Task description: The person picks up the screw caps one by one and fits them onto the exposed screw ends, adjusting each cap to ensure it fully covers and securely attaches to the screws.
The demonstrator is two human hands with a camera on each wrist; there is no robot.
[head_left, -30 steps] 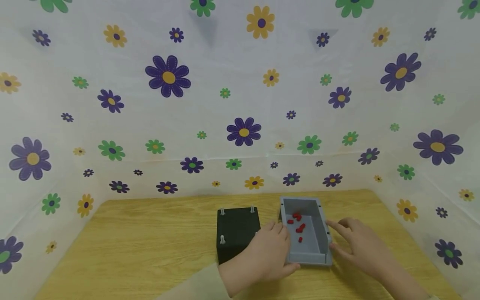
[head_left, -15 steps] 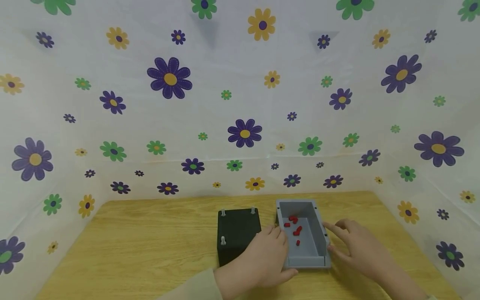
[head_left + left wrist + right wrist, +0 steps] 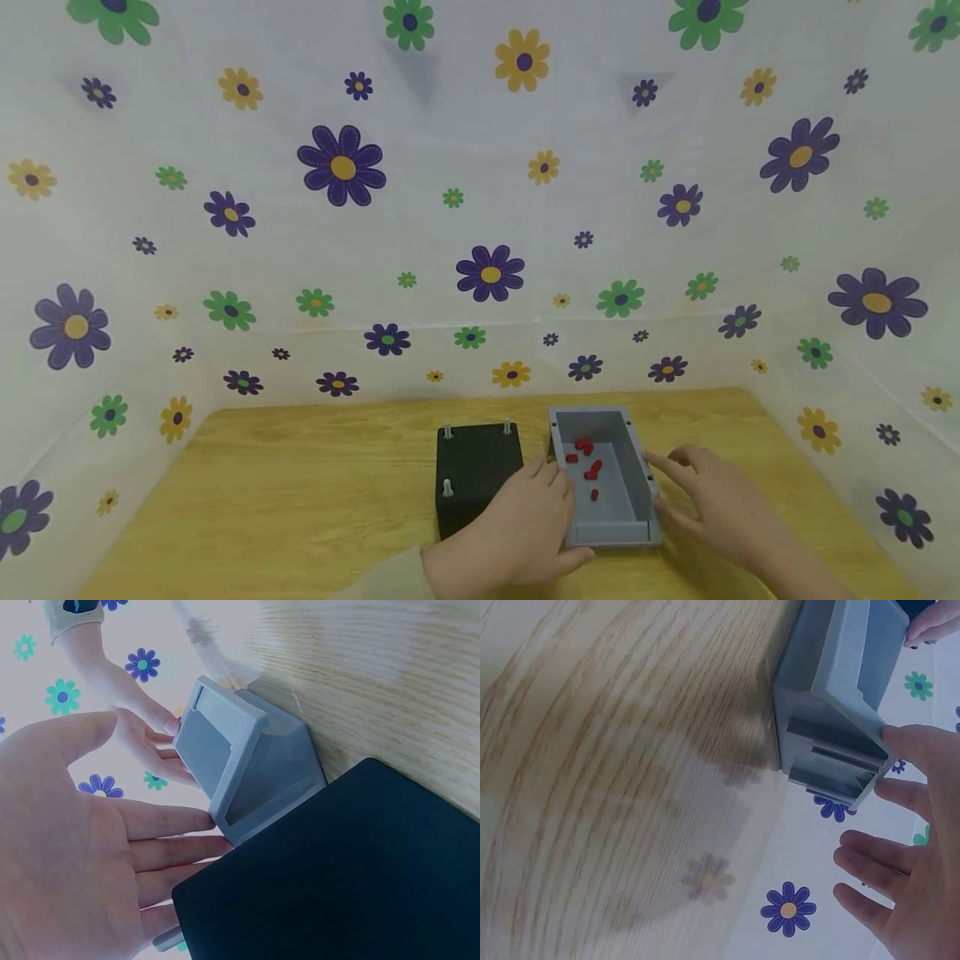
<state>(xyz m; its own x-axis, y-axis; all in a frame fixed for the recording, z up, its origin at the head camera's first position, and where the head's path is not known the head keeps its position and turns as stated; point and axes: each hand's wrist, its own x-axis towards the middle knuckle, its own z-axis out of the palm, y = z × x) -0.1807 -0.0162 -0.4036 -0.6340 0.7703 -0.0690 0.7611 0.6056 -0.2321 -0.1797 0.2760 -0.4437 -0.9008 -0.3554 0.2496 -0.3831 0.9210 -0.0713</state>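
Observation:
A grey plastic bin (image 3: pixel 613 533) stands on the table between my hands, with several small red cylindrical pieces (image 3: pixel 592 476) scattered on its floor. My left hand (image 3: pixel 525 523) is at the bin's left side; in the left wrist view its straight fingertips touch the rim of the bin (image 3: pixel 236 769). On the other side is my right hand (image 3: pixel 720 504). The right wrist view has its thumb and index finger against the edge of the bin (image 3: pixel 799 712), while the other fingers of that hand (image 3: pixel 922 870) stand apart from it, loosely extended.
A black box (image 3: pixel 476 458) with upright metal screws (image 3: pixel 447 488) at its corners stands just left of the bin, partly behind my left wrist. The wooden table (image 3: pixel 300 500) meets a flower-patterned white sheet (image 3: pixel 420 233) at the back and sides.
The grey bin has slid a little left, closer to the black box, and both hands have shifted slightly left with it. The head view has tilted up slightly.

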